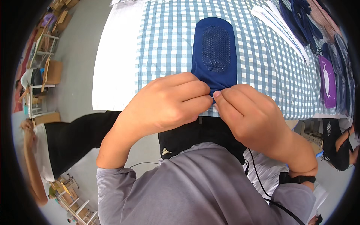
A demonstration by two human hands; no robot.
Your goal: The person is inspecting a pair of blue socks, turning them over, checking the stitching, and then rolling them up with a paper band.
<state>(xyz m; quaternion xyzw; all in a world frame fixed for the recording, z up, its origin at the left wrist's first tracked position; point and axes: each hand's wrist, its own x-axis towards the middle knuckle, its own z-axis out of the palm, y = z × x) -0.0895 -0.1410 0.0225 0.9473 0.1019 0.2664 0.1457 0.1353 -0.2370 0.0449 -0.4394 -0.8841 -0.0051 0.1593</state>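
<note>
A navy blue sock [215, 48] with a dotted grip patch on its sole lies flat on the checked cloth, toe pointing away from me. Its near end is bunched at the table's front edge, where both hands meet. My left hand [172, 99] pinches that end from the left, fingers curled. From the right, my right hand [249, 110] pinches it too, thumb and fingertips pressed together. A small whitish bit shows between the fingertips; I cannot make out what it is.
A blue-and-white checked cloth [165, 45] covers the table beside a white strip [116, 56]. To the right lie white strips [281, 28], dark blue socks [300, 18], a purple package [328, 82] and wrapped dark items [341, 71]. Another person [71, 146] stands at left. A black cable [258, 176] hangs by my right arm.
</note>
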